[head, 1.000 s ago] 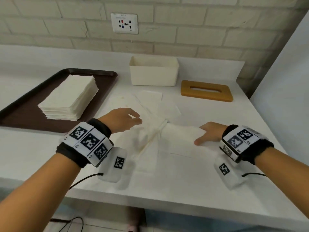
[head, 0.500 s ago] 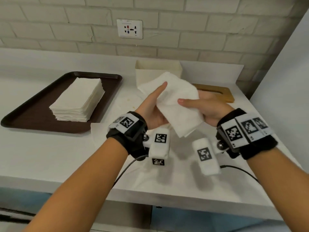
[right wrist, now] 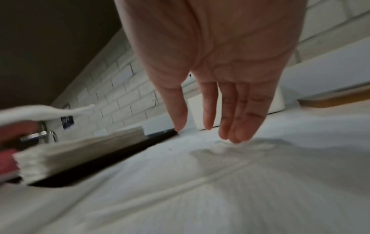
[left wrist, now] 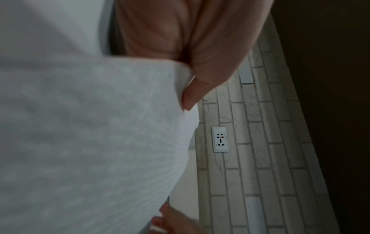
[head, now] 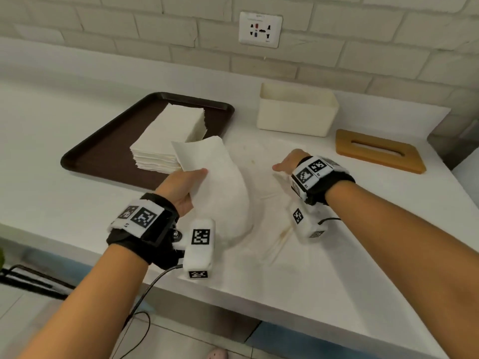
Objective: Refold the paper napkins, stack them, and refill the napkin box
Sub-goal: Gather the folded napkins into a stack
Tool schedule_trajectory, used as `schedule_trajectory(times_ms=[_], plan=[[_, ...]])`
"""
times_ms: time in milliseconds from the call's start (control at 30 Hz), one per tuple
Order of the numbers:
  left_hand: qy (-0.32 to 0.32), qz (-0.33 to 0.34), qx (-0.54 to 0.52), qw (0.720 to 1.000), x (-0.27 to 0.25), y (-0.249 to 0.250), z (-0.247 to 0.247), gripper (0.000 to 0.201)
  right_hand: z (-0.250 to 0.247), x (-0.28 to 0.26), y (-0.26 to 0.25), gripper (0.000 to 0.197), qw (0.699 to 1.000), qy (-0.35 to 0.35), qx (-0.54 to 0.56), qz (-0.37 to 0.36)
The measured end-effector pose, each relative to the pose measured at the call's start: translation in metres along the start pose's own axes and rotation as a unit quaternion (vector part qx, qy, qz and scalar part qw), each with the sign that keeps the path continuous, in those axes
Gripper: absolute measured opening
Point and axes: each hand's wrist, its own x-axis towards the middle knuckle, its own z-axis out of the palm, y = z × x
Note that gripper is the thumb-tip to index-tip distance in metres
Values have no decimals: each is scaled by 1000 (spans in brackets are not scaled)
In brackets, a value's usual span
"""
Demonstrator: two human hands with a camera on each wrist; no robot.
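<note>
My left hand [head: 185, 189] pinches a folded white napkin [head: 220, 187], lifted above the counter beside the tray; the left wrist view shows the thumb [left wrist: 192, 93] pressed on that napkin [left wrist: 90, 134]. A stack of folded napkins [head: 171, 138] sits on the dark brown tray [head: 103, 156]. My right hand [head: 289, 163] hovers with straight fingers [right wrist: 236, 126] just over unfolded napkins [head: 264, 203] spread on the counter, holding nothing. The cream napkin box [head: 296, 112] stands open at the back, its wooden slotted lid [head: 378, 151] lying to its right.
A white counter [head: 64, 203] runs to a brick wall with a power socket [head: 260, 29]. A grey wall block [head: 456, 141] closes the right end. The counter's front edge is near my forearms, and a cable [head: 140, 301] hangs from my left wrist.
Both hands held the napkin raised in front of the box half a second ago. Now the right hand has let go and dropped to the counter; the left has carried the napkin left toward the tray.
</note>
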Motion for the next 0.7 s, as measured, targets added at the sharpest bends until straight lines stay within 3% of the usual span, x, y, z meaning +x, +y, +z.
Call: schedule_trajectory(times_ms=[67,200,367,433,533,700], plan=[[1,-20,4,1000,2,-6,-5,34,1,6,-9,31,998,5,-55,-26],[-15,-51,14,998,9,-18,-5,36,8,18,-24,49,990,-29,-140,-12],[-5,-63,45,997,21,-29,-7,38,3,27,-34,45,975,-37,-219,-32],[-6,-67,53,996,26,-32,-11,39,6,35,-33,45,984,-44,-172,-23],[-6,-71,46,996,30,-34,-15,37,9,41,-32,43,999,-35,23,-4],[-6,-80,-3,997,33,-26,-15,35,-17,29,-32,45,981,42,187,-44]])
